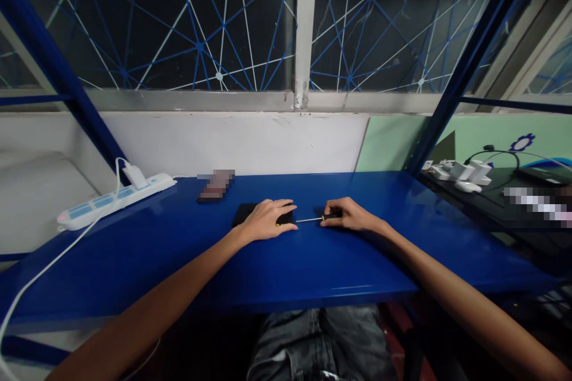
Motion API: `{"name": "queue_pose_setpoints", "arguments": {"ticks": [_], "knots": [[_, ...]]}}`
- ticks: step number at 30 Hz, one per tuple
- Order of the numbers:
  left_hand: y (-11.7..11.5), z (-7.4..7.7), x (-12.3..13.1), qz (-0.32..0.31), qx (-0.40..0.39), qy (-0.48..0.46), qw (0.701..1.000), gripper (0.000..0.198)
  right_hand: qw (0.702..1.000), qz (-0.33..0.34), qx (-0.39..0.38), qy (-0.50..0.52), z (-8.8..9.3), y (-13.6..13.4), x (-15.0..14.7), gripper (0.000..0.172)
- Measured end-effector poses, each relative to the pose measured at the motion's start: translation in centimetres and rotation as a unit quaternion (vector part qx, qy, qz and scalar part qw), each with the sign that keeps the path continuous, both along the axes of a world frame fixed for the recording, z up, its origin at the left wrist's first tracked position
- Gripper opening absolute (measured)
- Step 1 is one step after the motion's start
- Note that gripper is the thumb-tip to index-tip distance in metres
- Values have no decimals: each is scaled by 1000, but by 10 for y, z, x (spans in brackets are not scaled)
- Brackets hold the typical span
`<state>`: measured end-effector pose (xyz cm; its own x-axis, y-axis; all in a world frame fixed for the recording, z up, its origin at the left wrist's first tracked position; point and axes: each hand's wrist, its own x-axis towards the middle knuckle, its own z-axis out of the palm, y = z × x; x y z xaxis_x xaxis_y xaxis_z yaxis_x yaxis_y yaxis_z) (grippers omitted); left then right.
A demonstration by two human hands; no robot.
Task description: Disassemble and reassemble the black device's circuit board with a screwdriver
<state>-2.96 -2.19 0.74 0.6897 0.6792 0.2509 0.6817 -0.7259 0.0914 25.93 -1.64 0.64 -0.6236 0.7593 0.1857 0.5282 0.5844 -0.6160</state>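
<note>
A flat black object (243, 212) lies on the blue table (286, 271); its exact kind is not clear. My left hand (264, 219) spans it from above, thumb along the near edge and fingers over the far side, holding it against the tabletop. A bit of yellow shows near the thumb. In my right hand (348, 214) is a screwdriver (309, 220), its dark handle pinched between thumb and fingers. The thin metal shaft points left, with its tip at or very near the black object's right end; contact cannot be made out.
A white power strip (114, 199) with a plugged-in adapter and cable (58, 256) lies at the left. A blurred-out flat item (217, 186) rests near the back edge. On the right, a dark table (496, 199) carries white adapters (471, 172) and cables. Blue frame posts rise on both sides.
</note>
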Motion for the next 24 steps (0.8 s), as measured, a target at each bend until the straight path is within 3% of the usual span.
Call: {"name": "queue_pose_setpoints", "arguments": {"ticks": [5, 14, 18, 22, 24], "knots": [[0, 2, 0, 1, -10, 5, 1000, 62, 997, -12, 55, -49, 5, -6, -2, 45], [-4, 2, 1, 12, -15, 14, 1000, 70, 999, -14, -8, 45, -6, -3, -1, 35], [-3, 1, 0, 39, -32, 26, 998, 81, 999, -10, -18, 25, -4, -2, 0, 40], [-4, 1, 2, 43, -32, 43, 998, 83, 1000, -21, -6, 0, -2, -3, -2, 50], [-5, 1, 4, 36, -20, 48, 998, 81, 1000, -21, -10, 1, -3, -3, -4, 47]]}}
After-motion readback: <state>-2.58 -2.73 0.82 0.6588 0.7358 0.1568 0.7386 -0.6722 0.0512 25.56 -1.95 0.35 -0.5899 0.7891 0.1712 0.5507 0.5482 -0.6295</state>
